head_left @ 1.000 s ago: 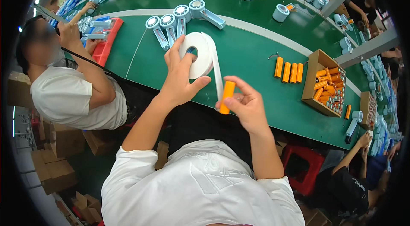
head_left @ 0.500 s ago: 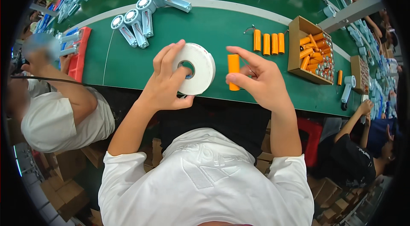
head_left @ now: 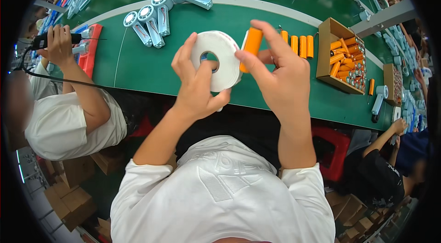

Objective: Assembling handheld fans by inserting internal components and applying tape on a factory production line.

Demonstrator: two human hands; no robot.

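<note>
Head | left hand grasping white tape roll | right hand pinching orange cylinder | shirt: embossed lettering

Your tape roll: matt, papery
Your cylinder, right of it: smooth plastic
Box farther right: matt cardboard

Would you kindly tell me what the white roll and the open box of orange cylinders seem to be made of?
White roll: probably paper or foam tape, judging by its matte, flat-wound face. Open box: likely plain cardboard, given its dull brown, thin walls.
</note>
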